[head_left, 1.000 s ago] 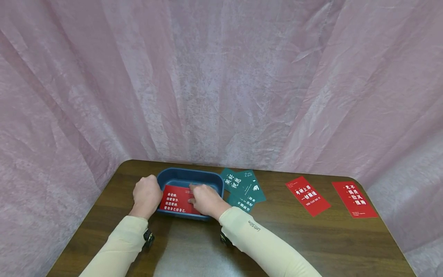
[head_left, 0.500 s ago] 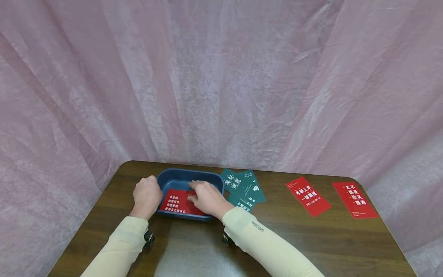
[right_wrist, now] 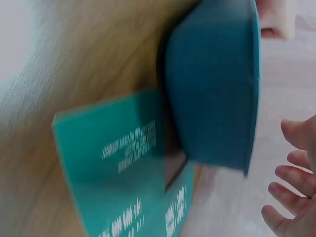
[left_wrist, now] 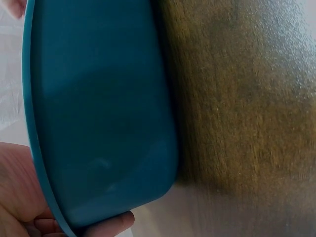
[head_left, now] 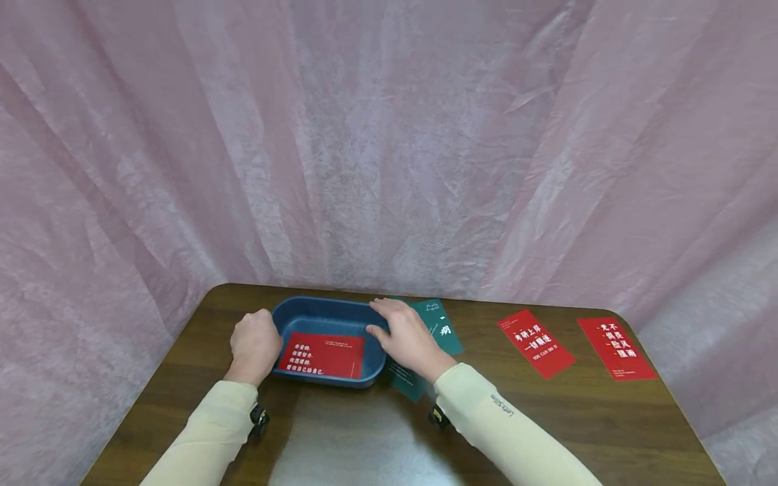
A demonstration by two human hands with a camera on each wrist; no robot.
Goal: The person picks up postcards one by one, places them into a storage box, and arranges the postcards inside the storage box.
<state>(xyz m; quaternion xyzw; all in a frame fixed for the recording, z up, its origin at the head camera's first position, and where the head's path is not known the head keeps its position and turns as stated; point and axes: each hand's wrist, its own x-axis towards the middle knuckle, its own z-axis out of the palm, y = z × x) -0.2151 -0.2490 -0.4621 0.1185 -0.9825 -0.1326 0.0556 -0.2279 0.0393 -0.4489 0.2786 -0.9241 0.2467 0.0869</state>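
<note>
A blue plastic basin (head_left: pixel 328 307) stands at the back left of the table. On its floor lies a red card (head_left: pixel 334 358) with white writing. My left hand (head_left: pixel 255 344) grips the basin's left end; in the left wrist view its fingers (left_wrist: pixel 111 226) curl around the rim. At the basin's right end, my right hand (head_left: pixel 410 334) holds nothing, its fingers spread and loosely bent. Under and beside that hand lie green cards (head_left: pixel 440 324), partly hidden by it. The right wrist view shows green cards (right_wrist: pixel 108 143) right against the basin's outer wall.
Two red cards, one tilted (head_left: pixel 537 343) and one near the right edge (head_left: pixel 616 348), lie farther right on the brown wooden table (head_left: pixel 516 405). A pink curtain (head_left: pixel 389 148) hangs behind the table.
My right hand has let go of the red card, which now lies flat in the basin, and has moved right, out over the basin's end and the green cards. The left hand stays put.
</note>
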